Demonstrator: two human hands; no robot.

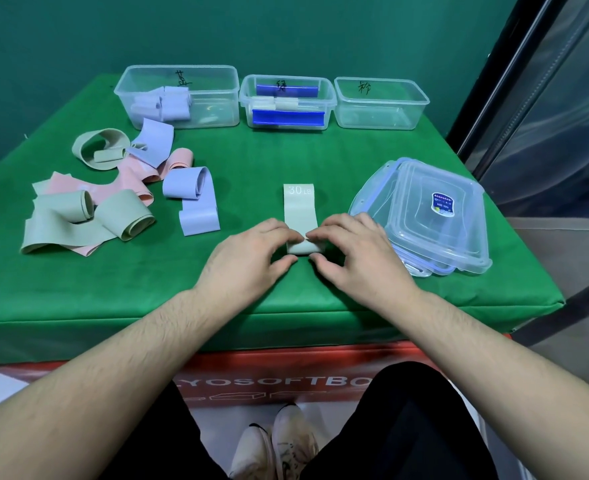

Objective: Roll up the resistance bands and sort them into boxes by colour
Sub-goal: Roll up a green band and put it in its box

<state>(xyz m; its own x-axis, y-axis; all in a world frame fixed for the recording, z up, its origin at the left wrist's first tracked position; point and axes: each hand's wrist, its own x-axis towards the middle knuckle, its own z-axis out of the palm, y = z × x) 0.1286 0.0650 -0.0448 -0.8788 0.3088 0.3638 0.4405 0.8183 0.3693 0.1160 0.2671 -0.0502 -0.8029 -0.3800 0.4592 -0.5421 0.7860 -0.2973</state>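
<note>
A pale green band (300, 209) marked "30 LB" lies flat on the green table (251, 161), its near end rolled up. My left hand (251, 252) and my right hand (351, 251) pinch that roll from either side, fingers on top and thumbs at its near edge. To the left lies a loose pile of green (78, 223), pink (130, 178) and lavender (192, 202) bands. Three clear boxes stand at the back: the left box (216, 109) holds rolled lavender bands, the middle box (248, 98) holds rolled pale bands, and the right box (407, 112) holds nothing.
Stacked clear lids (435, 216) lie right beside my right hand, near the table's right edge. The middle box has blue clip handles. My legs and shoes show below the table's front edge. A dark frame and glass stand at the right.
</note>
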